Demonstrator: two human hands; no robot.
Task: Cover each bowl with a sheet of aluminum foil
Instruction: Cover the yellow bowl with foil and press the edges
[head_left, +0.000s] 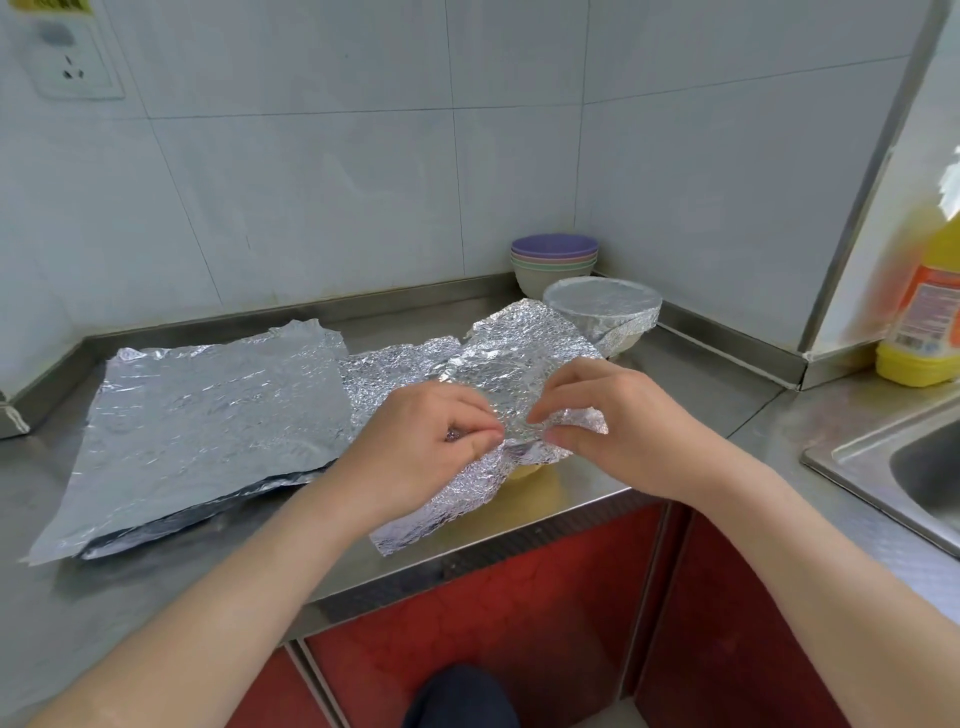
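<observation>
Gripping crinkled foil sheet (519, 353) in both grips: pinched near its near edge by left hand (426, 436), thumb against fingertips; pinched just beside by right hand (618, 426), fingers curled. Draped over yellow bowl (524, 472) near front edge of worktop (691, 384), only sliver of rim visible under foil. Just behind, far right: foil-covered bowl (602, 312), wrapped tight round rim. Further back in corner: stack of coloured bowls (553, 260), uncovered. Left: pile of flat foil sheets (208, 415) on worktop. Right edge: sink (893, 467), yellow bottle (924, 322) behind
</observation>
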